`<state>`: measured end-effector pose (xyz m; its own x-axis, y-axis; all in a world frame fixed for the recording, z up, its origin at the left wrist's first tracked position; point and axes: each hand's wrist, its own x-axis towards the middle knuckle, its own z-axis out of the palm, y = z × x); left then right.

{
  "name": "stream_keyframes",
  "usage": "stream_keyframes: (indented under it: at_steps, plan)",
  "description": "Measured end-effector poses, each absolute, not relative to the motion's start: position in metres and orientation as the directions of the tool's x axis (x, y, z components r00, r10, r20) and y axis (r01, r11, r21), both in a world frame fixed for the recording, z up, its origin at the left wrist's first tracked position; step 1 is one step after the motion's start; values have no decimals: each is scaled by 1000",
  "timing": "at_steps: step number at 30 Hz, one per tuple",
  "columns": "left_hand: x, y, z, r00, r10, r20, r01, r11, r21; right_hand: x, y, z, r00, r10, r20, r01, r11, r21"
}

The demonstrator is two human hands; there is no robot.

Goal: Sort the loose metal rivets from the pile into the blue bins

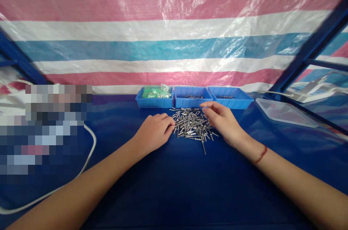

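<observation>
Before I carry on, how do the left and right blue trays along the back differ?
Contents: the left tray holds green packaging, while the right tray holds a few thin metal pieces.
Fill: the left tray's contents reach its rim; the right tray's lie low inside.
Shared: both are blue and open-topped, standing in one row behind the metal pile, with the middle tray between them.

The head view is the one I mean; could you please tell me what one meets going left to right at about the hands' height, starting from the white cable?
White cable, left hand, pile of thin metal pieces, right hand, translucent flat panel.
</observation>
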<state>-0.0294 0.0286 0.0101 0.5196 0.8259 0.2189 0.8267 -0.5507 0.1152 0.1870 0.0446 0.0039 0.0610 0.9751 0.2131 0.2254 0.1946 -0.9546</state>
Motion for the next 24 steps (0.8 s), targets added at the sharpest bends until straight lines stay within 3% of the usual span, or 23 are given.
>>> stream_keyframes:
  at_steps: [5, 13, 20, 24]
  plan:
    - [-30, 30, 6, 521, 813, 260, 820, -561, 111, 182, 38, -2, -134, 929, 344, 397, 368, -841]
    - [-27, 29, -3, 507, 818, 273, 823, -553, 129, 174, 26, 3, -390, 820, 418, 531, 571, -626]
    - [-28, 29, -1, 517, 815, 262, 804, -568, 178, 175, 26, 4, -431, 784, 447, 542, 621, -566]
    - [-24, 29, -3, 482, 819, 310, 776, -564, 284, 175, 26, 4, -423, 779, 463, 532, 627, -569]
